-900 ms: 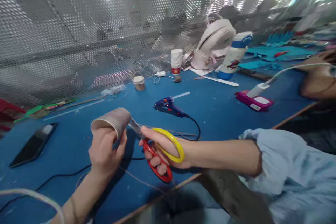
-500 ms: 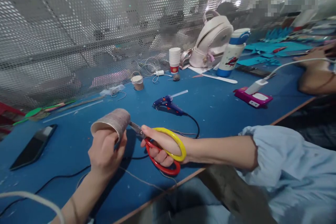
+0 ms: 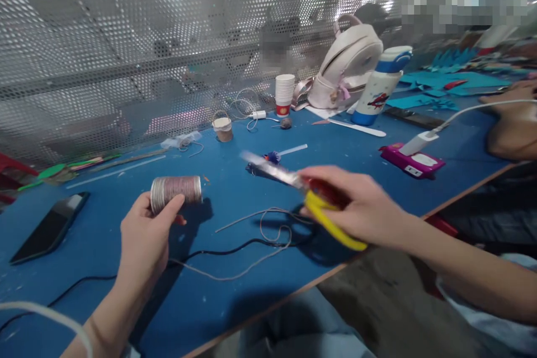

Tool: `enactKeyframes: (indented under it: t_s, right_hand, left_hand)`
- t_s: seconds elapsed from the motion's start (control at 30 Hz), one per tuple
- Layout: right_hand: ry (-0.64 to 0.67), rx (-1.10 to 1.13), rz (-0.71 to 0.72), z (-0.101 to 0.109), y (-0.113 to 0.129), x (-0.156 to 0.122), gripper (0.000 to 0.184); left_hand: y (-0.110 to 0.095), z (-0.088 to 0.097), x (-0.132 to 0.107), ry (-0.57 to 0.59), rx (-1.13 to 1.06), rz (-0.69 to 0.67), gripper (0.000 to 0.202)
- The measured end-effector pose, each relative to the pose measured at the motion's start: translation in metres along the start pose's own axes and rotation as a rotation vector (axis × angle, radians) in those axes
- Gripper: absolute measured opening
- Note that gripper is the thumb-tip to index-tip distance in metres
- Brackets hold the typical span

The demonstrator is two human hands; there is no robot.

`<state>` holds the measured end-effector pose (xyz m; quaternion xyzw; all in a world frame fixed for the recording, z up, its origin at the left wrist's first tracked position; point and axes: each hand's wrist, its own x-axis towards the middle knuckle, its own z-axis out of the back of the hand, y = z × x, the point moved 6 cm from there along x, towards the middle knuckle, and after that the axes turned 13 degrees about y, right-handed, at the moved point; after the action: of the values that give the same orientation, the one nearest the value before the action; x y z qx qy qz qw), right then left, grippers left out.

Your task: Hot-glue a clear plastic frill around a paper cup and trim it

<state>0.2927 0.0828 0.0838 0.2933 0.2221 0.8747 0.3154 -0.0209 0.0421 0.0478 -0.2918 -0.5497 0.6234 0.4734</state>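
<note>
My left hand (image 3: 146, 235) is closed around a paper cup (image 3: 184, 187) wound with grey and pinkish cord, held sideways just above the table. My right hand (image 3: 356, 201) grips scissors (image 3: 331, 221) with yellow and red handles. Their blades, blurred by motion, point left across a blue glue gun (image 3: 272, 158) and hide part of it. A loose length of grey cord (image 3: 247, 268) curls on the table between my hands, near a black cable (image 3: 226, 251).
A phone (image 3: 50, 229) lies at the left. Along the back stand a small basket (image 3: 223, 131), stacked paper cups (image 3: 284, 95), a backpack (image 3: 348, 67) and a bottle (image 3: 380, 89). A magenta power strip (image 3: 411, 161) sits right, near another person's hand (image 3: 514, 100).
The scissors have moved away from the cup to the right and turned over in my right hand. My left hand has turned the cup so its cord-wound side shows.
</note>
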Motion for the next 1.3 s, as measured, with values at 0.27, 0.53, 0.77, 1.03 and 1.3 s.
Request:
enactKeyframes:
  t_s: [0.27,0.53,0.77,1.03,1.3]
  right_hand:
    - [-0.184,-0.286,-0.64,0.06,-0.123,-0.005,0.05]
    - [0.439,-0.776,-0.683,0.011,-0.153,0.011,0.037]
    - [0.186,-0.694,-0.087,0.007,-0.037,0.015,0.027]
    - [0.097,-0.527,0.728,-0.078,0.061,0.032,0.018]
    - [0.041,-0.526,0.754,-0.084,0.057,0.039,0.019]
  left_hand:
    - [0.015,-0.019,0.005,0.205,-0.256,0.208,0.039]
    - [0.026,-0.025,0.004,0.386,-0.133,0.308,0.047]
    - [0.02,-0.031,-0.004,0.467,-0.11,0.364,0.044]
    - [0.018,-0.038,-0.015,0.538,-0.116,0.349,0.043]
    - [0.022,-0.041,-0.015,0.571,-0.131,0.367,0.039]
